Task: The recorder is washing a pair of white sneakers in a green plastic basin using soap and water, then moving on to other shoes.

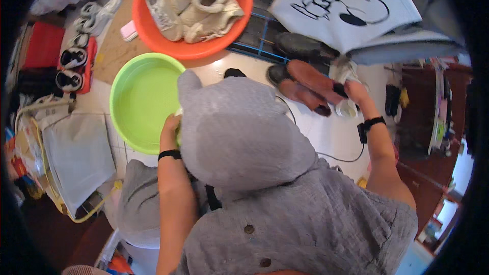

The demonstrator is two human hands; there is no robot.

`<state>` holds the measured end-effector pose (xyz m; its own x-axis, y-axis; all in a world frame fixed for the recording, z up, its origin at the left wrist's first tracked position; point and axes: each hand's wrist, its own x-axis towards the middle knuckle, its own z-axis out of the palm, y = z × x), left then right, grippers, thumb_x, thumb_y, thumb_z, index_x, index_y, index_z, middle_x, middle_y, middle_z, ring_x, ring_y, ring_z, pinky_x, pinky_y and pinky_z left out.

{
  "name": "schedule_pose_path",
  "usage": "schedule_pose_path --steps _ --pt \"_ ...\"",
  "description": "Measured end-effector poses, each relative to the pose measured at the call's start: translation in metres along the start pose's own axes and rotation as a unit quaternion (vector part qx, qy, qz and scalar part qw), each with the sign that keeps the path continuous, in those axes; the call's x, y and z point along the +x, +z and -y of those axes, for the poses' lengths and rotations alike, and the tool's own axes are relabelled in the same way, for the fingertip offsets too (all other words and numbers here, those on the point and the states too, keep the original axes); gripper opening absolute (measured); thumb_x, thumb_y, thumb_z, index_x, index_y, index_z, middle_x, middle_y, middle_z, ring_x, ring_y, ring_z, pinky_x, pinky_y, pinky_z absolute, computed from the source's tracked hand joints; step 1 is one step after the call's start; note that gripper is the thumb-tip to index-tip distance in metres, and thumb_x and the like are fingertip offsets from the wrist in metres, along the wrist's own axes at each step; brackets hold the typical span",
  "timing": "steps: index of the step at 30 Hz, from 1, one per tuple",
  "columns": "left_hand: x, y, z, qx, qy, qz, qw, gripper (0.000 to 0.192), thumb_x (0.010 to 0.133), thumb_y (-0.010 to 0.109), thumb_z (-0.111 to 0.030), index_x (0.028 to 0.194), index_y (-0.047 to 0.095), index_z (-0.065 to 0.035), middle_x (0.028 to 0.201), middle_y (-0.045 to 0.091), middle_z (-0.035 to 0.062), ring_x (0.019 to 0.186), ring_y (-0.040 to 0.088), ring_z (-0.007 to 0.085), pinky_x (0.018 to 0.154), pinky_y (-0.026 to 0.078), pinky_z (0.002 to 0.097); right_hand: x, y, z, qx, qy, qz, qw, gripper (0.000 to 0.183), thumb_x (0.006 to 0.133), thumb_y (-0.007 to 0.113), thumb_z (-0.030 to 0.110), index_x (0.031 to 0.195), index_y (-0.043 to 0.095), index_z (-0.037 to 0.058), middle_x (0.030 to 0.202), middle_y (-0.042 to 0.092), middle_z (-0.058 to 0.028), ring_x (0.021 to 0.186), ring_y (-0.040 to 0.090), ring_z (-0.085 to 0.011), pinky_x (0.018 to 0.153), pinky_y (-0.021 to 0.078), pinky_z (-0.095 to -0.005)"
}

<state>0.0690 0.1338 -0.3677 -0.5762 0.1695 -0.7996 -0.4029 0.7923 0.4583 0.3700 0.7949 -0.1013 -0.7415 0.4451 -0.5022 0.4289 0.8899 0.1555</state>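
Observation:
At the right side of the lime-green basin (pixel 122 137) is my left hand (pixel 170 126). Its fingertips pass behind the grey fabric (pixel 244 137) over my lap, beside something pale green, so its hold is hidden. Water appears to stand in the basin. Out to the right, my right hand (pixel 356 91) has its fingers bent around the dark end of a reddish-brown shoe (pixel 315 78). Another reddish-brown shoe (pixel 300 93) lies beside it on the tiles. Pale shoes (pixel 347 109) are close to that hand, partly covered.
An orange basin (pixel 191 52) holds several cream fleece-lined shoes (pixel 206 11). A white cloth with a cartoon dog (pixel 344 4) hangs over a blue-framed rack (pixel 261 40). White bags (pixel 78 152) stand left. Shoes (pixel 72 59) line the far left. A thin cable (pixel 344 159) runs from my right wristband.

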Motion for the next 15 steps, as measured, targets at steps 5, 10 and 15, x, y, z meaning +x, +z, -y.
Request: schedule_pose_path --steps 5,10,15 --pt "0.000 -0.009 0.014 -0.019 0.001 -0.021 1.000 0.058 0.074 0.060 -0.028 0.116 0.049 0.0095 0.111 0.057 0.0262 0.104 0.056 0.0329 0.087 0.044 0.0375 0.026 -0.070 0.075 -0.037 0.011 -0.092 0.995 0.021 0.079 0.051 0.019 0.091 0.061 0.0051 0.090 0.062 -0.0175 0.083 0.060 -0.0344 0.073 0.0471 -0.0448" --pt "-0.001 -0.004 0.012 -0.035 -0.007 -0.053 0.998 0.060 0.073 0.061 -0.028 0.117 0.048 0.0097 0.113 0.056 0.0268 0.106 0.055 0.0335 0.088 0.043 0.0370 0.049 -0.170 0.204 0.014 -0.161 -0.182 0.970 0.020 0.078 0.055 0.022 0.089 0.058 0.0053 0.084 0.061 -0.0161 0.080 0.059 -0.0346 0.068 0.0468 -0.0441" --pt "-0.022 -0.011 -0.021 0.036 -0.004 -0.041 0.999 0.059 0.076 0.059 -0.029 0.120 0.046 0.0089 0.116 0.055 0.0242 0.102 0.057 0.0324 0.085 0.045 0.0380 0.094 -0.214 0.312 -0.054 -0.294 -0.179 0.937 0.021 0.076 0.053 0.022 0.085 0.060 0.0046 0.081 0.062 -0.0162 0.077 0.061 -0.0336 0.067 0.0485 -0.0446"
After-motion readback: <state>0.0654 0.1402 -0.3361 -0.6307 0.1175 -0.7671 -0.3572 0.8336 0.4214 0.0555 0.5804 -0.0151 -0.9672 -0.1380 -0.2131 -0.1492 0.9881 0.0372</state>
